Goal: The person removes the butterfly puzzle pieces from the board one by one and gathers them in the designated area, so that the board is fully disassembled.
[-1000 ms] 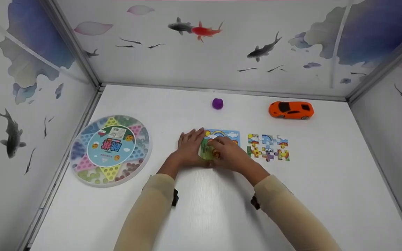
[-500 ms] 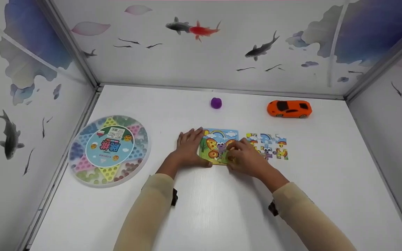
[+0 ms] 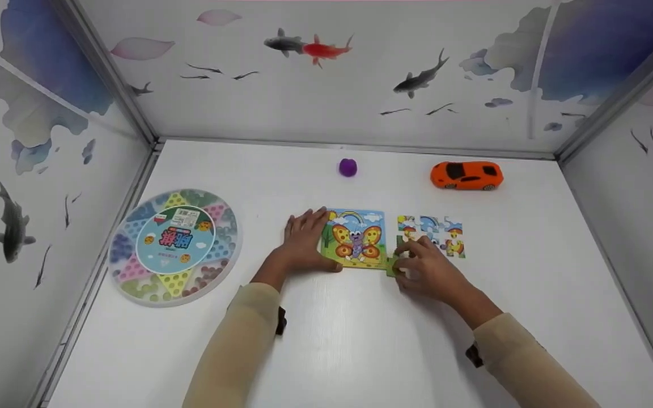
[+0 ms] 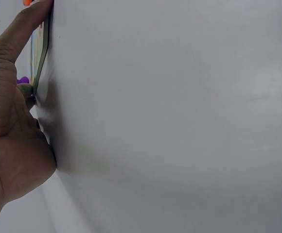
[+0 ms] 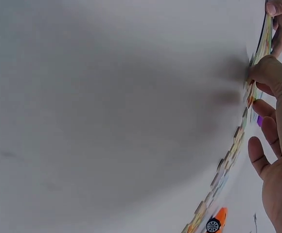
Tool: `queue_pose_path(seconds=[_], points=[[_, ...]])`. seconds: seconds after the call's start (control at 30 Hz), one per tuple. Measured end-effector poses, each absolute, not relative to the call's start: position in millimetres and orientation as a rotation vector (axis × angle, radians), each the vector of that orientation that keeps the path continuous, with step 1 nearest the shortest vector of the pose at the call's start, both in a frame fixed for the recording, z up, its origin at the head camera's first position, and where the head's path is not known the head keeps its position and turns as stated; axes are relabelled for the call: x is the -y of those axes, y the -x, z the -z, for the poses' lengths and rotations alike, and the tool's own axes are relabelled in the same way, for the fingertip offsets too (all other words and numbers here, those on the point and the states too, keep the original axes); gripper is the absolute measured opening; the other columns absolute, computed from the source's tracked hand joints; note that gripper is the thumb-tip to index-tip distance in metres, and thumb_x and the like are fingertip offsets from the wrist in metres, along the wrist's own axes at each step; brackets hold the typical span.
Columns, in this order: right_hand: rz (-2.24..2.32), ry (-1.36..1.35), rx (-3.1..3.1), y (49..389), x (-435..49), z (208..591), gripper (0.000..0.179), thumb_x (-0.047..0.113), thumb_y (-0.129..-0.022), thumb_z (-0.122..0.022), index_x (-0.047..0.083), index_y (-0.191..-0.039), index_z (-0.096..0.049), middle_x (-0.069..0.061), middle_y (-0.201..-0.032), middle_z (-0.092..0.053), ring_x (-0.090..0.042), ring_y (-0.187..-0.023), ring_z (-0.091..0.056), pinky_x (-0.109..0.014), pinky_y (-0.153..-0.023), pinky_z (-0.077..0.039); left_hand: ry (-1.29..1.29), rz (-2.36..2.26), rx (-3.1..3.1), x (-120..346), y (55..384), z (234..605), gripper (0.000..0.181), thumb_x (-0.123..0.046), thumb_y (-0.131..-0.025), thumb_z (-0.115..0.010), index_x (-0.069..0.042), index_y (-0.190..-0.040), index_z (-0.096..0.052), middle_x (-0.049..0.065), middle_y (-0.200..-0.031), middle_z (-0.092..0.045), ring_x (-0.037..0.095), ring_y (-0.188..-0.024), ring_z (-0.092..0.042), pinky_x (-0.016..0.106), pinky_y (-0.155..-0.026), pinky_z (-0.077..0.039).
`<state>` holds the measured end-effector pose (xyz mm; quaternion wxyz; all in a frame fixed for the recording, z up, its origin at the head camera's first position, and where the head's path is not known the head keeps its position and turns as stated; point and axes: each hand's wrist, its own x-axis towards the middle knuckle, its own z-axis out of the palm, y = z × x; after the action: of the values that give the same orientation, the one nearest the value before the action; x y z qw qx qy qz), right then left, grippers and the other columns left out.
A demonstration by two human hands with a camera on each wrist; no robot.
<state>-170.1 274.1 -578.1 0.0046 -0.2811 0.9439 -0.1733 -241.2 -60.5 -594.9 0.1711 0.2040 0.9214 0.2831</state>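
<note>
A square butterfly picture board (image 3: 356, 237) lies flat on the white table. My left hand (image 3: 304, 243) rests along its left side with long fingers reaching its upper left corner and the thumb at its bottom edge. In the left wrist view, that left thumb (image 4: 19, 29) lies against the board's edge. Just off the board's lower right corner, my right hand (image 3: 428, 269) pinches a green puzzle piece (image 3: 391, 267) between thumb and fingertips. Several colourful puzzle pieces (image 3: 454, 226) lie in rows right of the board, partly hidden by that hand.
A round Chinese checkers box (image 3: 176, 246) with coloured marbles stands on the left. A small purple ball-like object (image 3: 348, 167) and an orange toy car (image 3: 467, 175) sit towards the back. Printed walls (image 3: 326, 102) enclose the table's back and sides.
My right hand has moved rightward from over the board to its lower right corner, uncovering the butterfly picture. A green puzzle piece now shows at its fingertips. My left hand stays at the board.
</note>
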Motion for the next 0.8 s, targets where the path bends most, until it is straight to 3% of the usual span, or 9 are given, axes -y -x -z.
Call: queue_pose_path(seconds=[0.8], points=[[0.545, 0.786, -2.869, 159, -292, 573, 0.019, 0.02, -0.095, -0.089, 0.025, -0.114, -0.087, -0.002, -0.133, -0.069, -0.022, -0.116, -0.052, -0.047, -0.097, -0.054, -0.572, -0.801, -2.604, 60, 242, 596, 0.133, -0.057, -0.08, -0.093, -0.017, -0.18, -0.014, 0.0, -0.189, -0.006, 0.033, -0.175, 0.0, 0.058, -0.14, 0.012]])
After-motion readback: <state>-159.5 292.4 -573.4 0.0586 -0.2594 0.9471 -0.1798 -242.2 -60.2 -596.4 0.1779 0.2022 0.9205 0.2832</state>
